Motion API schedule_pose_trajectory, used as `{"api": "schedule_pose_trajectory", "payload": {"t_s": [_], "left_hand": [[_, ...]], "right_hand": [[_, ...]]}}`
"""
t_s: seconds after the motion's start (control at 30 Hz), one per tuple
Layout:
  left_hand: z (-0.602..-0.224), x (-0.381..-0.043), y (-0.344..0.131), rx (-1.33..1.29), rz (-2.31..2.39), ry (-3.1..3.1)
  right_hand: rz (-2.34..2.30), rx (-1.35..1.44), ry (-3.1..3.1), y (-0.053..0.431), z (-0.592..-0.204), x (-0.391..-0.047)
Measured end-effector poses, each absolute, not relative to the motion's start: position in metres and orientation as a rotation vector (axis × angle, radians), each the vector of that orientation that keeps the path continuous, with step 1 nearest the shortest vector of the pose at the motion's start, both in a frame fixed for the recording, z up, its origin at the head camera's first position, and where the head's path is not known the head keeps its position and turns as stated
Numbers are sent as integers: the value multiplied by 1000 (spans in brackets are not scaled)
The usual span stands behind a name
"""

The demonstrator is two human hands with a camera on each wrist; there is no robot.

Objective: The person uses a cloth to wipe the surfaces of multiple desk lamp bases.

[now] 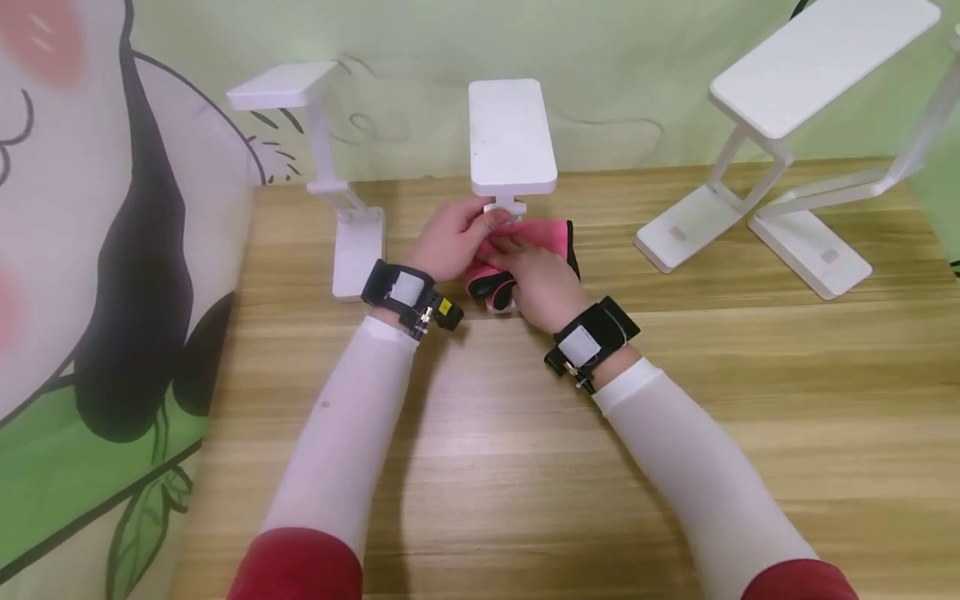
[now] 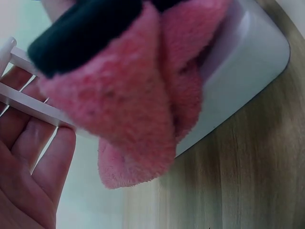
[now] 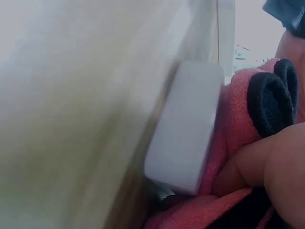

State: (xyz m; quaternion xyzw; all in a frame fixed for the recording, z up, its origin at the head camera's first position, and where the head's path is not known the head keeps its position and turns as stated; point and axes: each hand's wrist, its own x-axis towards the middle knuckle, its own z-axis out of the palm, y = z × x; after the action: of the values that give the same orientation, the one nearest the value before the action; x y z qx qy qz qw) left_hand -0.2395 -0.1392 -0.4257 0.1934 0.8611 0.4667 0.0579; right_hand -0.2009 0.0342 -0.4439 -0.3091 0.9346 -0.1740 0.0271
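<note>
A white folding desk lamp point(image 1: 512, 137) stands at the back middle of the wooden table, its panel facing up. My left hand point(image 1: 450, 239) grips its stem just below the panel; in the left wrist view, the fingers point(image 2: 51, 160) lie behind the slim white arm bars. With my right hand point(image 1: 546, 282) I hold a fuzzy pink cloth point(image 1: 553, 236) with black edging against the lamp's base. The left wrist view has the folded cloth point(image 2: 128, 105) lying over the base point(image 2: 250, 71). From the right wrist, the base's end point(image 3: 186, 126) shows beside the bunched cloth.
Another white lamp point(image 1: 360, 254) stands to the left, near the panda-painted wall point(image 1: 217, 158). Two more lamps, one in front point(image 1: 690, 225) and one farther right point(image 1: 813, 250), stand at the right. The wooden table point(image 1: 510, 467) extends toward me between my forearms.
</note>
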Motion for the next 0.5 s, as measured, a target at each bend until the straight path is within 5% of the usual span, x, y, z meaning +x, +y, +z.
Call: {"api": "schedule_pose_trajectory", "payload": {"t_s": [0.5], "left_hand": [[-423, -238, -140, 562, 1343, 2660]], "right_hand": [[-564, -788, 2890, 50, -446, -127]]}}
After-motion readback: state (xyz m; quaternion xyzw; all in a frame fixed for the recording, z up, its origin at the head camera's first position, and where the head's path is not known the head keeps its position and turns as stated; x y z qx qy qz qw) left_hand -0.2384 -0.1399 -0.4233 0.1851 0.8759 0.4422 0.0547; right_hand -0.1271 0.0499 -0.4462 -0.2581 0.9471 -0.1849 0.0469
